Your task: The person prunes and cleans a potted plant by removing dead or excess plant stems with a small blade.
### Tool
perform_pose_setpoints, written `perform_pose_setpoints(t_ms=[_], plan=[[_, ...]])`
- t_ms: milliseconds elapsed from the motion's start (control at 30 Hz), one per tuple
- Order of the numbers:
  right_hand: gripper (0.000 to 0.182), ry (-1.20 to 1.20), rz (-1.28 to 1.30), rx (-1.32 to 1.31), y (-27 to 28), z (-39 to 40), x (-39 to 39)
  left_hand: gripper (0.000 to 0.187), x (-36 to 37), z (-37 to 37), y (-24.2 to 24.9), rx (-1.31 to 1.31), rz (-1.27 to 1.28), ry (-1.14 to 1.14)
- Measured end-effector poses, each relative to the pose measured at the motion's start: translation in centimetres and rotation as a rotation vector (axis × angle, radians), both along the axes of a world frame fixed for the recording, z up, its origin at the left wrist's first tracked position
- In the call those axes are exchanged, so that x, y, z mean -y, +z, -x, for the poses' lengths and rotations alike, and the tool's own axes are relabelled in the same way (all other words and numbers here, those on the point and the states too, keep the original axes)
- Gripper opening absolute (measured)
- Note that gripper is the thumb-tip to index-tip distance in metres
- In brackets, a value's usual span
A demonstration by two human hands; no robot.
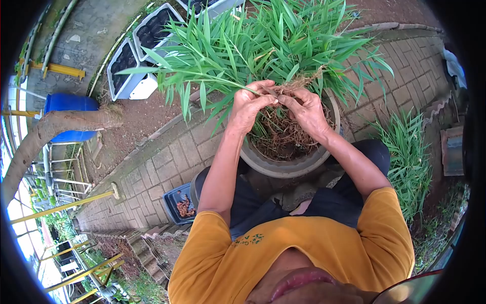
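My left hand is closed around the lower stem of a leafy plant stalk, whose long narrow leaves point to the left. At the stalk's base, my right hand pinches the root end, its fingertips meeting those of my left hand. Thin brown roots trail up and to the right from there. Both hands are above a large round pot holding a tangle of roots and soil. A dense clump of green leafy stalks rises behind the hands.
A dark tub with small reddish-brown pieces stands on the brick paving at the left. White planters are at the upper left, near a blue barrel and a tree trunk. More leafy stalks lie right.
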State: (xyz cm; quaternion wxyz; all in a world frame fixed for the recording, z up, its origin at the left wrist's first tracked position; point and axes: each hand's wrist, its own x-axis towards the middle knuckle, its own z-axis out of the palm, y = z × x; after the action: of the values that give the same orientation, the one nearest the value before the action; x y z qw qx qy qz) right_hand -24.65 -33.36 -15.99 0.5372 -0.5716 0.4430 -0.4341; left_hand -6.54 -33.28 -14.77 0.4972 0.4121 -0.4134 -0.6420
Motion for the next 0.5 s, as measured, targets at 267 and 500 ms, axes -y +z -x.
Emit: perform_pose_setpoints(t_ms=[267, 500], plan=[[0.017, -0.005, -0.231, 0.252, 0.0, 0.3, -1.1, 0.053, -1.0, 0.3, -0.9, 0.063, -0.065, -0.040], [0.022, -0.006, -0.659, 0.428, 0.9, 2.0, -0.6, 0.036, -0.7, -0.7, -1.1, 0.049, -0.054, -0.029]])
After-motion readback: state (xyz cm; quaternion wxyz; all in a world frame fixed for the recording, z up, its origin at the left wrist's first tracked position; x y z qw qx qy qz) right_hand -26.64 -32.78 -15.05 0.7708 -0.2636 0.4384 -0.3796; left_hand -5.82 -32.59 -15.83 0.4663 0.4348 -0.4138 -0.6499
